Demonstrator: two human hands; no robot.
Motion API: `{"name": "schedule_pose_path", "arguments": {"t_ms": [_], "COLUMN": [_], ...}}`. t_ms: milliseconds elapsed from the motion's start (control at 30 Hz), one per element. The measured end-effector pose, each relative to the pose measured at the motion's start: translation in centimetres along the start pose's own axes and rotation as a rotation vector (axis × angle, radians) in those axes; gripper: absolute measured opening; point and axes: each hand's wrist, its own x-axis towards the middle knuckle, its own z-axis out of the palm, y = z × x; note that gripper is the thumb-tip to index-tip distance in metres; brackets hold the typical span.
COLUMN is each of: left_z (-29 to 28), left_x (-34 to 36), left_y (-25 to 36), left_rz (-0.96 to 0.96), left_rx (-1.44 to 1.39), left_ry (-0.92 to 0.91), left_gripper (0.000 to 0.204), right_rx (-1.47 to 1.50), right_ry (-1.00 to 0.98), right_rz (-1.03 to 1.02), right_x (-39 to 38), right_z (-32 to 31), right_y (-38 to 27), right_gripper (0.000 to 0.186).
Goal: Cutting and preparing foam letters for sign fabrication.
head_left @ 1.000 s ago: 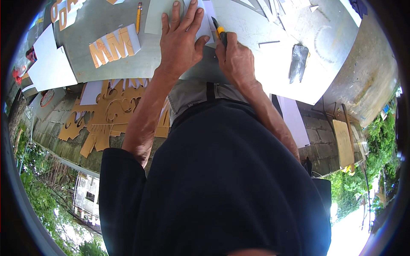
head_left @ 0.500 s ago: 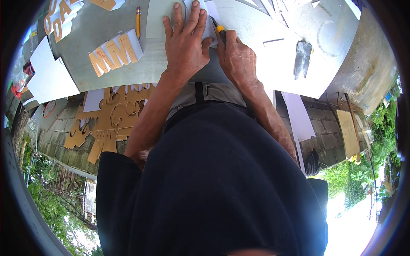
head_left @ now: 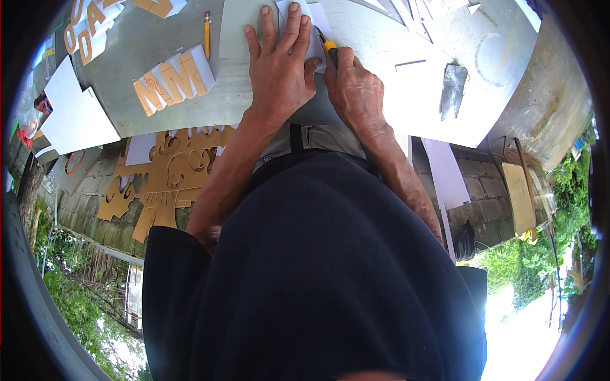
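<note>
My left hand (head_left: 281, 79) lies palm down with fingers outstretched over a narrow white piece (head_left: 319, 19) on a pale grey-green sheet (head_left: 235, 35), at the top middle of the head view. My right hand (head_left: 354, 95) grips a yellow-and-black utility knife (head_left: 329, 46), its dark blade beside my left fingers at the white piece's edge. Left of my hands, a yellow pencil (head_left: 207, 35) and a group of brown-faced white letter cutouts (head_left: 173, 82) rest on the metal work surface (head_left: 165, 114).
More cutout letters (head_left: 87, 35) and a white board (head_left: 79, 111) are at the left. A dark strip (head_left: 452, 92) and a thin bar (head_left: 410, 62) lie at the right. Brown scrollwork cutouts (head_left: 162, 178), white strips (head_left: 445, 174) and a board (head_left: 518, 197) are below the surface's edge.
The whole view has shifted slightly. My hands have moved a little down and right in the picture; the knife is still held beside my left fingers.
</note>
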Motion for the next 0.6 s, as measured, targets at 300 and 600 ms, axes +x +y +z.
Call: {"name": "schedule_pose_path", "arguments": {"t_ms": [300, 600], "left_z": [0.1, 0.6], "left_x": [0.2, 0.0], "left_y": [0.3, 0.2], "left_rz": [-0.019, -0.032], "left_rx": [-0.021, -0.027], "left_ry": [0.003, -0.022], "left_gripper": [0.072, 0.074], "right_rx": [-0.159, -0.071], "right_ry": [0.026, -0.199], "right_rz": [-0.057, 0.058], "right_x": [0.0, 1.8], "right_z": [0.1, -3.4], "right_y": [-0.8, -3.6], "right_gripper": [0.02, 0.026]}}
